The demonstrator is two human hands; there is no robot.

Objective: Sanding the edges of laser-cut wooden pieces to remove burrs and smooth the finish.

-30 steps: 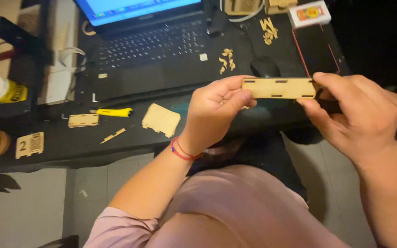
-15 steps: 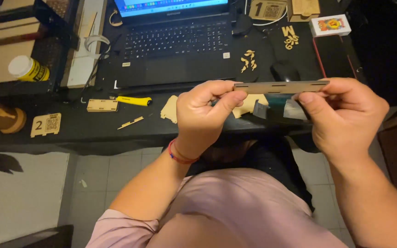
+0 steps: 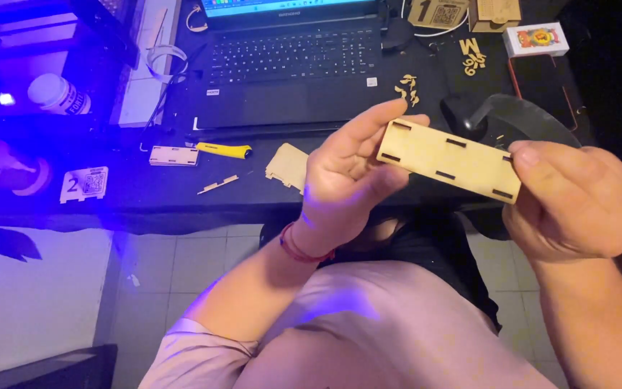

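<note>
The slotted panel [image 3: 449,160] between the left hand [image 3: 347,180] and the right hand [image 3: 577,202] is looking like thin pale plywood, smooth and matt, its slot edges showing darker. The loose pieces [image 3: 287,166] lying on the desk [image 3: 145,194] are showing the same raw wood. The desk top is appearing black and matt. The laptop [image 3: 289,68] is showing dull dark plastic, and the knife handle [image 3: 223,150] is gleaming as yellow plastic.

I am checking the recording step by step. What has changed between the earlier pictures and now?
The wooden panel was edge-on half a second ago; now its slotted face is turned up toward the camera. Both hands, left hand and right hand, still hold its ends. The laptop stays in place.
</note>
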